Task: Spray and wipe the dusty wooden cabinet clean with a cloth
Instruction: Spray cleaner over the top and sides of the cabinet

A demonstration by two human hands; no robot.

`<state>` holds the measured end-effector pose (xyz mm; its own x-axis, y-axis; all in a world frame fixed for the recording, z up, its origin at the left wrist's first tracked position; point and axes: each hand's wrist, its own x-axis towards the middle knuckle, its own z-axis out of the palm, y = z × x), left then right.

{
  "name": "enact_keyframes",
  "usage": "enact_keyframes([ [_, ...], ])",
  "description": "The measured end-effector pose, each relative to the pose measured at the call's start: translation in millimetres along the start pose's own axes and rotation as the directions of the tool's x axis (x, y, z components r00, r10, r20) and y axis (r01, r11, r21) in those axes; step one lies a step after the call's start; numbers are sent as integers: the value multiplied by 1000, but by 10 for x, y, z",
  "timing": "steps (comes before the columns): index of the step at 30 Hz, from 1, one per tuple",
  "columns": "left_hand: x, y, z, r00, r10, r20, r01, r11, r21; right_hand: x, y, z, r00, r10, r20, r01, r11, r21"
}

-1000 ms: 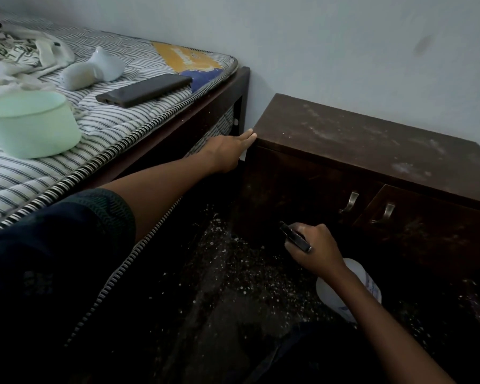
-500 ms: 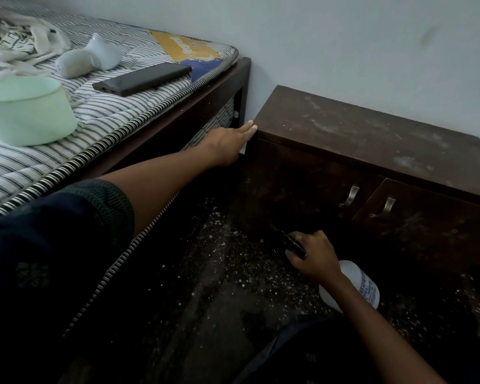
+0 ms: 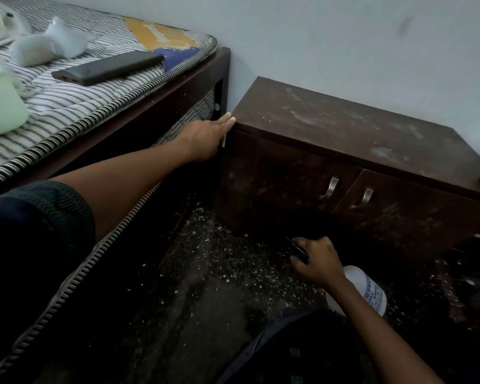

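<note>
Right grip (image 3: 316,260), at five o'clock in the view, is curled tight round the black trigger head of the spray bottle (image 3: 367,292). Left grip (image 3: 205,138), at eleven o'clock, lies flat, its fingers (image 3: 227,121) straight and pressed together.

Over the past second the cabinet (image 3: 344,128), filling two to three o'clock, has drawn a little nearer in the view. Its top still carries pale smears of dust with no wet or wiped patch, so I judge the cleaning proper has not begun.

Against the cabinet's front, the right grip has sunk away from the door handles (image 3: 329,188) toward six o'clock, and now sits low by the base, just over the speckled floor (image 3: 205,286). The nozzle points at the dark lower front, at about eleven o'clock from the knuckles. That suggests the bottom of the front is being lined up for a spray rather than the top.

The bottle's white body trails back under the wrist toward four o'clock.

The left grip has stayed put, fingertips touching the cabinet's top-left corner, seemingly steadying. A thin white sliver (image 3: 224,140) shows under its palm, too small to say whether it is the cloth.
</note>
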<state>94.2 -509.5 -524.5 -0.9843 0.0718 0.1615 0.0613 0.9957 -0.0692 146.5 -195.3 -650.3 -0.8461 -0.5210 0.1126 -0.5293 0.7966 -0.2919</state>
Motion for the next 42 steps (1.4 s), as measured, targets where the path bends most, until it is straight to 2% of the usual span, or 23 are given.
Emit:
enact_keyframes([
  [4,14,-9,25,1000,4,4,-4,1000,-5,-109,134,-30,992,117,-39,-118,993,-20],
  [9,16,11,65,1000,-11,-22,11,1000,-3,-199,265,-123,988,157,-11,-157,987,-42],
  [14,43,70,199,995,-45,-83,46,999,11,-282,406,-207,981,182,-66,-184,983,-12],
  [18,26,220,199,991,-82,-102,94,988,120,-359,460,-257,959,258,-119,-251,965,71],
  [22,-8,419,184,988,-118,-97,140,953,270,-396,487,-252,940,326,-102,-314,942,118],
  [25,19,517,196,983,-157,-92,178,928,327,-366,467,-265,937,327,-122,-310,940,143],
  [28,86,599,149,977,-195,-86,213,916,341,-319,430,-370,910,342,-235,-292,930,224],
  [33,121,746,-48,975,-212,-65,220,879,423,-250,396,-500,866,301,-399,-146,916,373],
  [39,171,812,-90,972,-233,-17,206,821,532,-230,408,-451,877,316,-363,-165,906,389],
  [42,215,800,-59,971,-238,-35,222,829,514,-252,468,-484,843,361,-400,-191,894,405],
])
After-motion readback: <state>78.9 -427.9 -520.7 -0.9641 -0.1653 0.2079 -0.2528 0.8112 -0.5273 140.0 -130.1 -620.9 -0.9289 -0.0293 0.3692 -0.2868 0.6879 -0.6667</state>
